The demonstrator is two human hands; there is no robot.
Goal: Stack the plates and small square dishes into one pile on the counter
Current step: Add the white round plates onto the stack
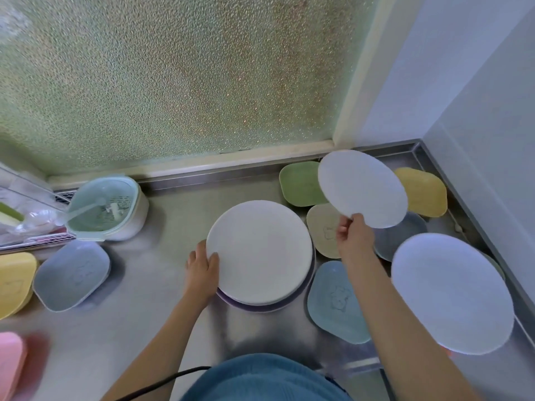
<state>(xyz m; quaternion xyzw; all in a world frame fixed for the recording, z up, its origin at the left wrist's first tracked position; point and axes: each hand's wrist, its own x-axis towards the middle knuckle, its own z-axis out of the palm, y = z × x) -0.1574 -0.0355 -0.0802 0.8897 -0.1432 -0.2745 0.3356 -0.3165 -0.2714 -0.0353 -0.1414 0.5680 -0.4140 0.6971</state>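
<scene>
A pile of round plates [260, 251] stands mid-counter, a white one on top and a purple rim showing underneath. My left hand [202, 263] grips the pile's left edge. My right hand [353, 235] pinches the near edge of a white round plate [362, 188] held tilted in the air above the small square dishes. Under and around it lie a green dish [299, 185], a beige dish [322, 230], a yellow dish [422, 191], a grey-blue dish [401, 235] and a light blue dish [335, 302]. Another white plate [451, 293] lies at the right.
At the left stand a mint utensil drainer [108, 208], a grey-blue dish [72, 274], a yellow dish [14, 282] and a pink one [10, 366]. A wire rack [29, 238] sits far left. Frosted glass [173, 82] backs the steel counter [162, 299]; a wall closes the right.
</scene>
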